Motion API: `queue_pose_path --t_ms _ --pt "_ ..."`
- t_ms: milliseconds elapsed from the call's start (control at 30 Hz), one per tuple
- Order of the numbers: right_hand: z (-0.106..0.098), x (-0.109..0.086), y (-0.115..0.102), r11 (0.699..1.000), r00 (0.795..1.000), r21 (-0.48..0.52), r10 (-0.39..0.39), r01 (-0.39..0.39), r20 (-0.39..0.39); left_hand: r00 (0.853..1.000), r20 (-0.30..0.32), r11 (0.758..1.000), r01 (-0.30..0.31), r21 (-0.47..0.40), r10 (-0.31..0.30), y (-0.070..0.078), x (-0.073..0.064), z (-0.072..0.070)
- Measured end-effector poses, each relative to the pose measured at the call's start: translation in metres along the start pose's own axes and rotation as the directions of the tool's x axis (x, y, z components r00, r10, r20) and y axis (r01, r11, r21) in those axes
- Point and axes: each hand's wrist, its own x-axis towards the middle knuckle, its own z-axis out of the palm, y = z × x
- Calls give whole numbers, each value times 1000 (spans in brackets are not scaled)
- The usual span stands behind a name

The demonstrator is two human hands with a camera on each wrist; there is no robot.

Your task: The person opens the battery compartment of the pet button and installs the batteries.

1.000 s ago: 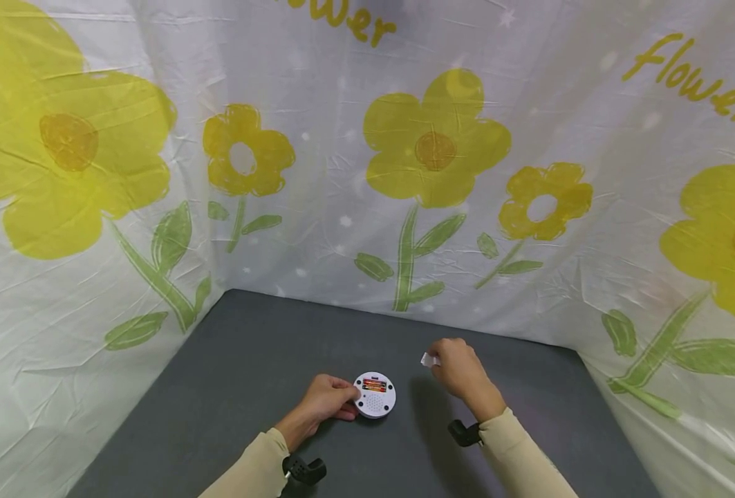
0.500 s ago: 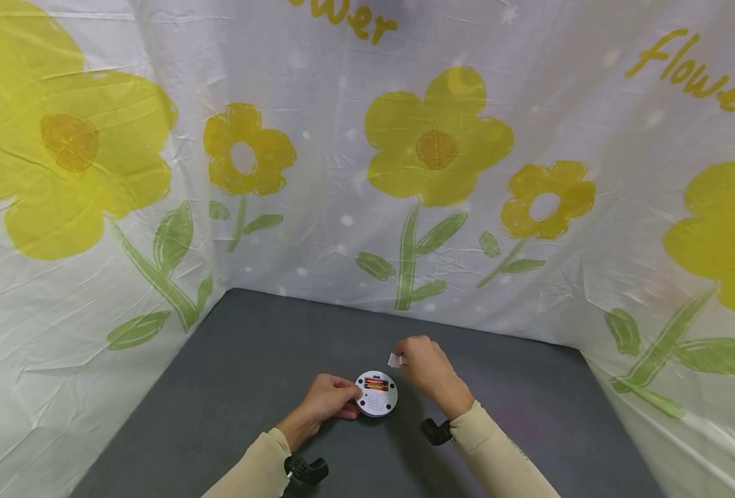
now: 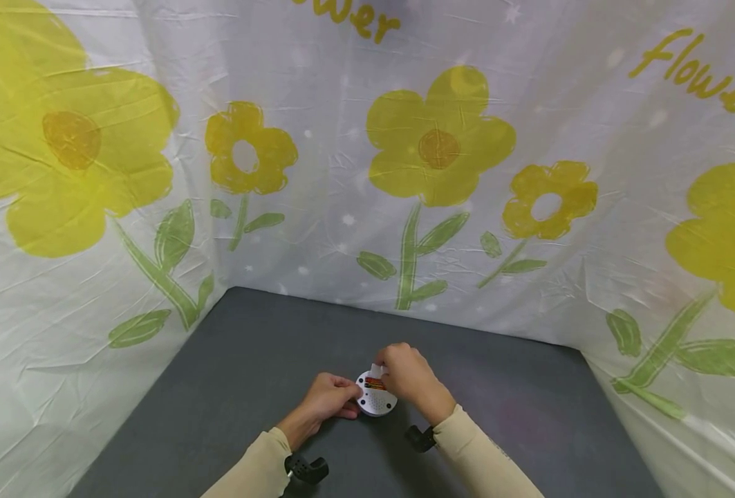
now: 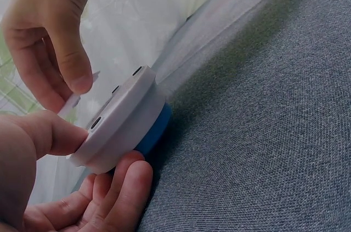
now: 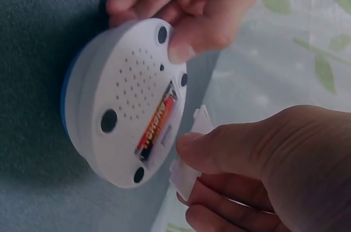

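A round white device (image 3: 376,402) with a blue part beneath lies bottom up on the dark table. Its underside carries dark round feet, a grid of small holes and an uncovered compartment holding batteries (image 5: 157,122). My left hand (image 3: 328,399) grips the device's left edge, thumb on the upper face and fingers under the side. Between thumb and fingers, my right hand (image 3: 409,377) pinches a small white battery cover (image 5: 192,158). In the right wrist view the cover is beside the compartment, tilted and apart from it.
The dark grey table (image 3: 267,339) extends around both hands. A pale curtain (image 3: 323,242) printed with yellow flowers rises along its back and sides. Black wrist cameras (image 3: 308,469) are strapped at both sleeves.
My right hand has moved left, carrying the battery cover from the right side of the device to just over its compartment. My left hand keeps its grip on the device.
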Motion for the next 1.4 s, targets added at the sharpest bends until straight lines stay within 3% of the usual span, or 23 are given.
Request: queue_pose_path --t_ms 300,600,1400 --pt "8 -1 -2 999 998 -14 -52 53 21 1000 12 1000 -11 -15 11 -1 1 -1" --pt "11 -1 -5 999 998 -21 -33 34 46 1000 16 1000 -13 -23 14 -2 1 -1" --pt "12 1 -5 998 999 -15 -53 53 8 1000 3 1000 -6 -9 6 -1 2 1"
